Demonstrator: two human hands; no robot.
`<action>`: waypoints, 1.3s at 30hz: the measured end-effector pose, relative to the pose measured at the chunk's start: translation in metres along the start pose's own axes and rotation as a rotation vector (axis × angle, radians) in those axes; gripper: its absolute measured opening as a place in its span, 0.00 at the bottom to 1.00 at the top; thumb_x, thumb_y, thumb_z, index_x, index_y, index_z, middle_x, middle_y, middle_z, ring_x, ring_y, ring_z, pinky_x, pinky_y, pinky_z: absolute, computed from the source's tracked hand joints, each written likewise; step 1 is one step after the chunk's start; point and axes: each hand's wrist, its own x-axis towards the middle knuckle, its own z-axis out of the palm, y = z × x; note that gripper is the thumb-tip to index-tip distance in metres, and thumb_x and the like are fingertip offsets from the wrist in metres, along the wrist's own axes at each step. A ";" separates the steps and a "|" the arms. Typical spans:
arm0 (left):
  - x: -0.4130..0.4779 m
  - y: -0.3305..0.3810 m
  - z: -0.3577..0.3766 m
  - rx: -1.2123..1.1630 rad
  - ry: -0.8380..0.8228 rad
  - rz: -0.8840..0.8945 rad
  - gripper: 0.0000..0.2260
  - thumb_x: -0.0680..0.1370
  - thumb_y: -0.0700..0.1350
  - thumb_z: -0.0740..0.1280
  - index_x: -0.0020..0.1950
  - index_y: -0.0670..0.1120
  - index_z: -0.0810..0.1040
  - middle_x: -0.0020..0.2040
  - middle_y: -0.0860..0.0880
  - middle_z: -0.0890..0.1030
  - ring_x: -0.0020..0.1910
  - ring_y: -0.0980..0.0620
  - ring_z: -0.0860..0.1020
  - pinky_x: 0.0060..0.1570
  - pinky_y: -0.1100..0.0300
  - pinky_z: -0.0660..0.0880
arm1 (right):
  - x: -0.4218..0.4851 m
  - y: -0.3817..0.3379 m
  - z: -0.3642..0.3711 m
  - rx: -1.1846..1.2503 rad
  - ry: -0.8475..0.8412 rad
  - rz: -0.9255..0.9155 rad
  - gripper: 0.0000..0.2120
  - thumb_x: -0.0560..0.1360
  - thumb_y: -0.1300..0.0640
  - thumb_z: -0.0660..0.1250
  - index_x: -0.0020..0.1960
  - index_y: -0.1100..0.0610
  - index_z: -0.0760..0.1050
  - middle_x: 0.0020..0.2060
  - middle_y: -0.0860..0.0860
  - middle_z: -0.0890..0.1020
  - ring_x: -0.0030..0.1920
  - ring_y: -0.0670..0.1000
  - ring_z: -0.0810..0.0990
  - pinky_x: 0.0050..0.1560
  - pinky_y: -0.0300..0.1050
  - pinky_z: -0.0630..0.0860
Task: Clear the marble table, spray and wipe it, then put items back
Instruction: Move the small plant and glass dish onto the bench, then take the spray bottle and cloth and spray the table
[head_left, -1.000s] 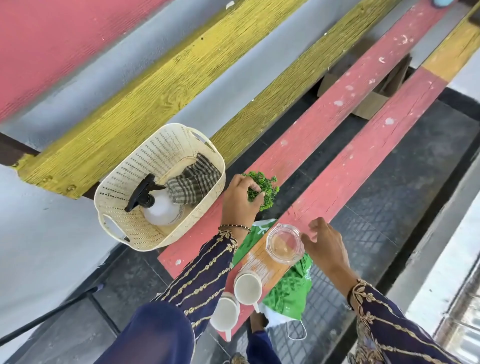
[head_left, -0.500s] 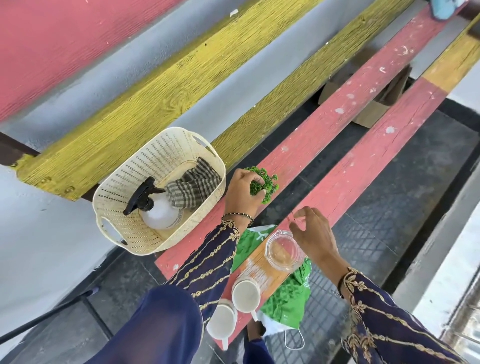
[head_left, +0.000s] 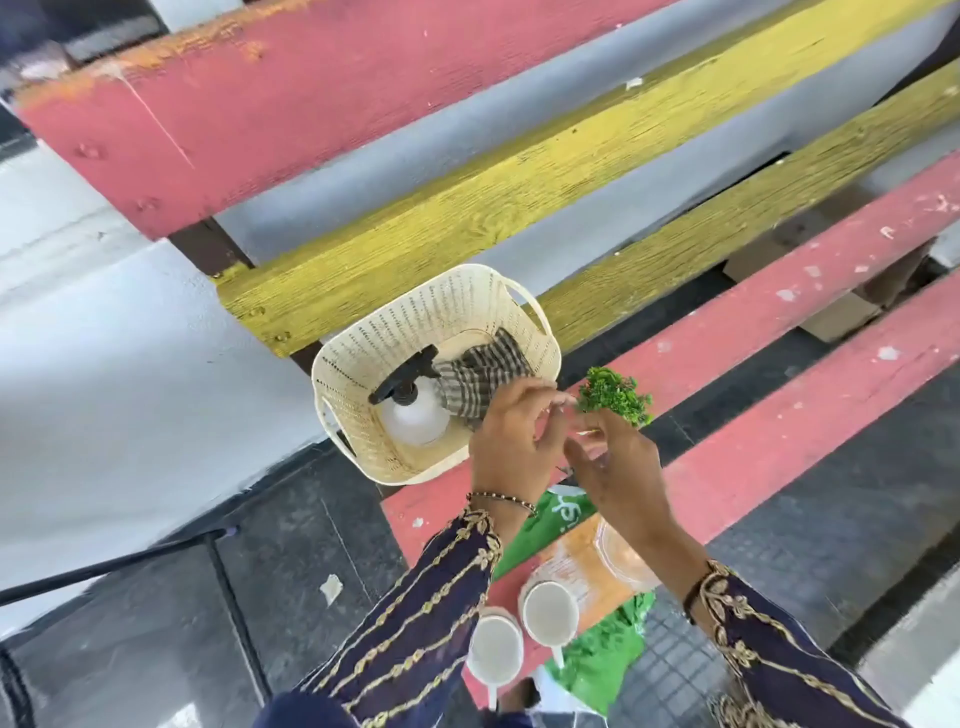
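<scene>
A small green plant sprig (head_left: 615, 397) is lifted above the pink bench slat (head_left: 779, 415). My left hand (head_left: 511, 441) pinches toward its base from the left, and my right hand (head_left: 618, 475) closes under it with its back to the camera. Just left of my hands, a cream perforated basket (head_left: 441, 306) sits on the bench end, holding a white spray bottle (head_left: 415, 423) with a black trigger and a checkered cloth (head_left: 485, 371). Under my forearms are two white cups (head_left: 550, 608) (head_left: 493, 649) and a clear glass jar (head_left: 626, 553).
A green plastic bag (head_left: 605, 662) lies under the cups and jar. Yellow slats (head_left: 519, 208) and a pink slat (head_left: 311, 104) run diagonally behind. A cardboard box (head_left: 841, 314) sits beneath the bench at right. Dark tiled floor (head_left: 311, 545) lies below.
The plant has been lifted off the bench. My right hand left the glass jar and rose to meet my left hand at the plant. The view shifted, pulling back from the basket.
</scene>
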 end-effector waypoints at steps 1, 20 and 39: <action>-0.005 -0.004 -0.012 -0.015 0.056 -0.003 0.06 0.75 0.44 0.68 0.48 0.50 0.85 0.52 0.54 0.82 0.48 0.58 0.80 0.46 0.59 0.80 | 0.006 -0.014 0.005 0.018 -0.008 -0.050 0.09 0.77 0.62 0.71 0.57 0.61 0.80 0.49 0.54 0.86 0.48 0.54 0.85 0.49 0.54 0.82; -0.062 -0.103 -0.141 -0.197 0.399 -0.306 0.13 0.73 0.35 0.69 0.42 0.54 0.81 0.42 0.55 0.84 0.39 0.59 0.81 0.38 0.67 0.77 | 0.064 -0.116 0.156 0.268 0.020 -0.016 0.28 0.68 0.58 0.80 0.60 0.65 0.69 0.47 0.56 0.83 0.48 0.57 0.82 0.41 0.38 0.73; 0.009 -0.081 -0.103 -0.056 -0.022 -0.082 0.40 0.60 0.58 0.79 0.68 0.52 0.67 0.59 0.55 0.79 0.57 0.55 0.77 0.55 0.58 0.77 | 0.076 -0.173 0.033 0.804 -0.122 -0.289 0.13 0.83 0.54 0.64 0.58 0.64 0.79 0.53 0.54 0.87 0.43 0.56 0.88 0.41 0.41 0.80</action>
